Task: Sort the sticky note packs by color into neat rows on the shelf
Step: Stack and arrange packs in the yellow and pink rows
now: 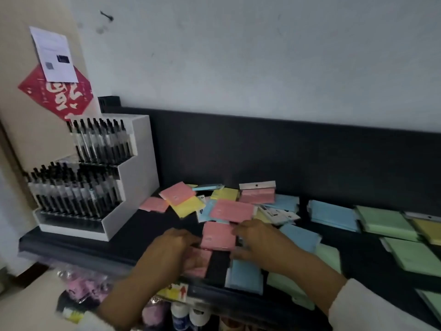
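Observation:
A pink sticky note pack (pixel 218 236) lies on the black shelf (pixel 133 242) between my two hands. My left hand (pixel 171 252) holds its left edge and covers another pink pack (pixel 200 261) below. My right hand (pixel 260 242) grips the pack's right edge. Behind them is a loose heap of pink (pixel 232 210), yellow (pixel 187 206) and blue (pixel 284 203) packs. Blue packs (pixel 247 275) and green packs (pixel 328 256) lie to the right.
A white tiered pen display (pixel 124 187) full of black pens stands at the shelf's left end. Rows of blue (pixel 333 215), green (pixel 384 222) and yellow (pixel 429 229) packs lie far right. Bottles and bagged goods sit below the shelf's front edge (pixel 214 291).

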Motion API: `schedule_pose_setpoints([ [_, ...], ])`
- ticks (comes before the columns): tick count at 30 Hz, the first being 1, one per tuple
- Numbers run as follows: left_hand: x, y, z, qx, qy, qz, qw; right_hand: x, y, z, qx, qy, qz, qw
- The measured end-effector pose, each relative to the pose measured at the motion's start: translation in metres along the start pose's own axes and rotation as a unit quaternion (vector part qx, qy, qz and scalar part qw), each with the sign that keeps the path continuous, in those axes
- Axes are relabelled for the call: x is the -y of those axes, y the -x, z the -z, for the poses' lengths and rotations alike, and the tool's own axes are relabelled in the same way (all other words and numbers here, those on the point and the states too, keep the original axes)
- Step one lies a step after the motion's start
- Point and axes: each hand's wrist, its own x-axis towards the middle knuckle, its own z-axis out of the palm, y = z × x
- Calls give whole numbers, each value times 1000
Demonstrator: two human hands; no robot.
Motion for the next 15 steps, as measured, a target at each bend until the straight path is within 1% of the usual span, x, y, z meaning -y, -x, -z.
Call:
schedule_pose_setpoints([
  [2,17,-4,2,76,29,-36,996,12,-9,-6,45,5,-5,999],
  [3,20,-6,2,98,55,-42,993,15,-11,-9,59,6,-8,998],
  [5,29,-12,1,98,88,-58,990,19,-15,-14,64,7,-32,997],
  [7,38,-17,1,110,91,-65,988,23,-19,-15,55,10,-72,996],
  [10,52,-23,1,116,116,-74,984,30,-26,-16,32,28,-101,994],
  [13,64,-24,1,105,106,-103,983,37,-30,-17,30,17,-129,991],
  [15,72,-23,0,95,94,-105,985,38,-30,-19,27,7,-139,990],
])
